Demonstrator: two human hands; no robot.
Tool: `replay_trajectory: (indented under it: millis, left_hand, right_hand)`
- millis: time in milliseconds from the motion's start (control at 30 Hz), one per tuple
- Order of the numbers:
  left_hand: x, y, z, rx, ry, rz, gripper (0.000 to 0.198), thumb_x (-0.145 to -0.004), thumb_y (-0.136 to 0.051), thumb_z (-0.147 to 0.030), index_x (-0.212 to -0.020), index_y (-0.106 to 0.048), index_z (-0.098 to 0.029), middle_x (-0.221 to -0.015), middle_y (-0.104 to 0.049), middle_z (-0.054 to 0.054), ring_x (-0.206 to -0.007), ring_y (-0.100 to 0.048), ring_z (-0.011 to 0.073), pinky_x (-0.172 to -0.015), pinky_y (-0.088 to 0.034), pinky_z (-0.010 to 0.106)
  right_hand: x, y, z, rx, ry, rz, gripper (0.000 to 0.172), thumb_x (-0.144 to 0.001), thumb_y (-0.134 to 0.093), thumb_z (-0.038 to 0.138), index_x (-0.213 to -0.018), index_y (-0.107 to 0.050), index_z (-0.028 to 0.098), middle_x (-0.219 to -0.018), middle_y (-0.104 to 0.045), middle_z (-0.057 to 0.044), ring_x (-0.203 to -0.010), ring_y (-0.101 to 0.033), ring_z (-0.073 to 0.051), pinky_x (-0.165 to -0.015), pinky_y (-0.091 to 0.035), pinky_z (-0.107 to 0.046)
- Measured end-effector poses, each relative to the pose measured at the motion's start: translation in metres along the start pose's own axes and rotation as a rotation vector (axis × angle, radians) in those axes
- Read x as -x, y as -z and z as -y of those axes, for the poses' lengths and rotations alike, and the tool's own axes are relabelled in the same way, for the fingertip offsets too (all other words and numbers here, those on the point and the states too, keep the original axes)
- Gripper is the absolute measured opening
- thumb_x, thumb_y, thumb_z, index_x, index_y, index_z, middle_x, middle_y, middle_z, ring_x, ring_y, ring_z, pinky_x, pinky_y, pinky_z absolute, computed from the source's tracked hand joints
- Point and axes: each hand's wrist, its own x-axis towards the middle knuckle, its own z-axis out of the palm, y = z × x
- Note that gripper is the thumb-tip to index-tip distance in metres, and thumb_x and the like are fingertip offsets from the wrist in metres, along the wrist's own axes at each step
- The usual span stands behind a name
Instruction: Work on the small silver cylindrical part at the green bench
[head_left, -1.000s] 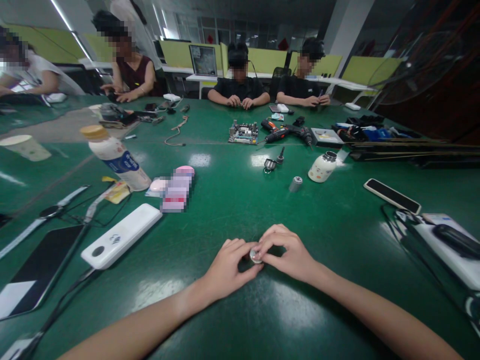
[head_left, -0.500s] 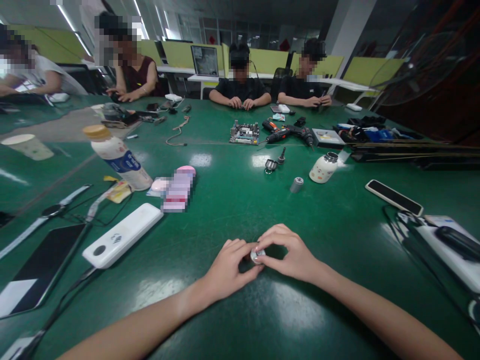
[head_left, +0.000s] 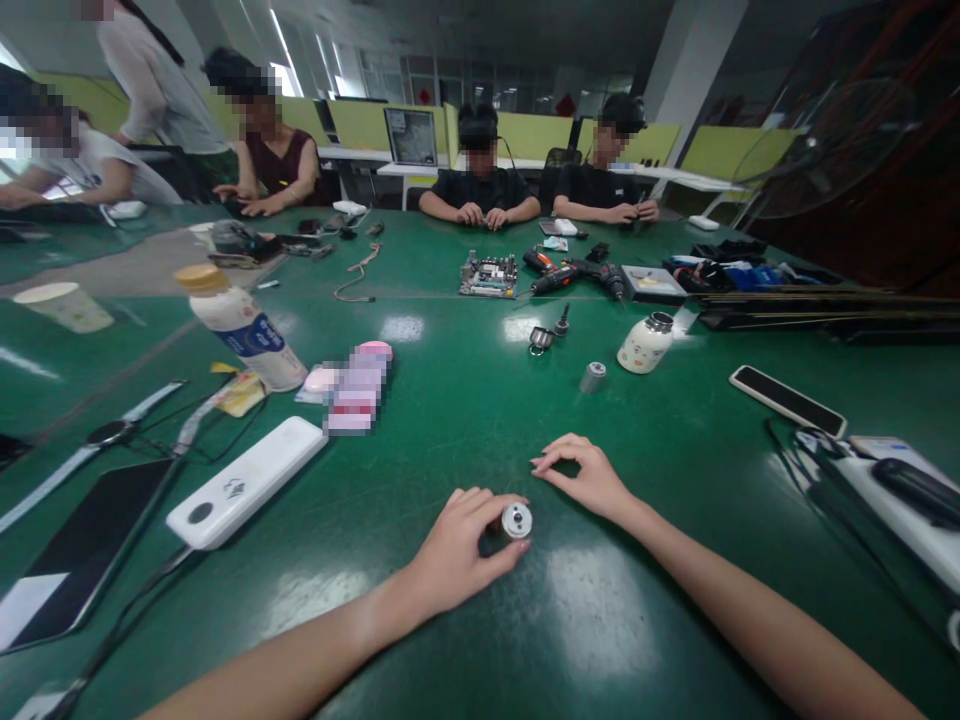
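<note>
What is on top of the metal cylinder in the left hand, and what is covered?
The metal cylinder shows a pale round top with a dark central spot; nothing visibly rests there. The left hand curls around its side, hiding part of it; the underside cannot be seen.

Right hand withdrawn, cylinder top uncovered

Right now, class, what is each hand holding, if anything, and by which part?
The left hand holds a small metal cylinder around its side, the round end left uncovered; the right hand holds nothing.
</note>
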Motion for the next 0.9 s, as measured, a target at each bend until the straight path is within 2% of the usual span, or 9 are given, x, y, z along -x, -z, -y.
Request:
replay_trajectory:
  millis: [100, 233, 333, 433, 567, 800, 900]
  left_hand:
    - [-0.001, 0.000, 0.000, -0.001, 0.002, 0.006, 0.032, -0.085, -0.062, -0.034, -0.115, -0.060, -0.024, -0.086, -0.064, 0.002, -0.081, -0.055, 0.0192, -0.074, -0.035, 0.031]
    - [-0.001, -0.001, 0.001, -0.014, -0.005, -0.009, 0.032, -0.084, -0.063, -0.032, -0.115, -0.060, -0.024, -0.085, -0.063, 0.002, -0.079, -0.055, 0.0190, -0.073, -0.036, 0.031]
    - [0.000, -0.002, 0.001, -0.020, -0.017, -0.018, 0.030, -0.084, -0.064, -0.032, -0.112, -0.061, -0.023, -0.084, -0.064, 0.002, -0.078, -0.054, 0.0188, -0.072, -0.036, 0.030]
    - [0.000, -0.004, 0.002, -0.017, -0.042, -0.033, 0.025, -0.085, -0.062, -0.030, -0.108, -0.062, -0.022, -0.085, -0.064, 0.002, -0.079, -0.055, 0.0184, -0.071, -0.036, 0.030]
    - [0.001, -0.005, 0.003, -0.019, -0.054, -0.051, 0.021, -0.085, -0.062, -0.028, -0.106, -0.062, -0.022, -0.086, -0.064, 0.002, -0.080, -0.055, 0.0183, -0.071, -0.036, 0.030]
    - [0.000, -0.006, 0.004, -0.019, -0.058, -0.056, 0.018, -0.085, -0.062, -0.027, -0.103, -0.062, -0.022, -0.084, -0.064, 0.001, -0.078, -0.054, 0.0179, -0.071, -0.035, 0.030]
    - [0.000, -0.005, 0.004, -0.014, -0.055, -0.036, 0.018, -0.086, -0.061, -0.030, -0.103, -0.062, -0.022, -0.083, -0.063, 0.001, -0.078, -0.054, 0.0180, -0.071, -0.035, 0.030]
  right_hand:
    - [0.000, -0.003, -0.004, -0.029, -0.030, -0.020, 0.004, -0.078, -0.072, 0.025, -0.076, -0.071, 0.023, -0.080, -0.073, -0.002, -0.084, -0.065, -0.021, -0.082, -0.046, -0.040]
    - [0.002, 0.004, 0.026, -0.223, -0.039, -0.098, 0.010, -0.079, -0.072, 0.028, -0.073, -0.068, 0.021, -0.078, -0.073, -0.003, -0.080, -0.067, -0.020, -0.080, -0.049, -0.038]
    - [0.007, 0.008, 0.055, -0.293, 0.067, -0.034, 0.008, -0.078, -0.073, 0.025, -0.073, -0.068, 0.022, -0.081, -0.074, -0.002, -0.082, -0.067, -0.018, -0.080, -0.048, -0.035]
    - [0.014, 0.006, 0.071, -0.226, 0.219, 0.037, 0.008, -0.079, -0.072, 0.017, -0.075, -0.069, 0.023, -0.079, -0.074, 0.000, -0.079, -0.066, -0.016, -0.079, -0.046, -0.033]
    - [0.020, -0.001, 0.074, -0.105, 0.324, 0.037, 0.014, -0.081, -0.067, 0.011, -0.076, -0.070, 0.024, -0.079, -0.074, 0.002, -0.077, -0.065, -0.015, -0.077, -0.044, -0.032]
    - [0.019, -0.007, 0.069, -0.119, 0.192, 0.038, 0.007, -0.081, -0.071, 0.022, -0.074, -0.070, 0.024, -0.071, -0.071, 0.002, -0.072, -0.063, -0.014, -0.072, -0.043, -0.030]
    - [0.019, -0.006, 0.070, -0.147, 0.175, -0.033, 0.012, -0.077, -0.075, 0.031, -0.071, -0.069, 0.023, -0.065, -0.069, 0.002, -0.065, -0.060, -0.014, -0.068, -0.041, -0.030]
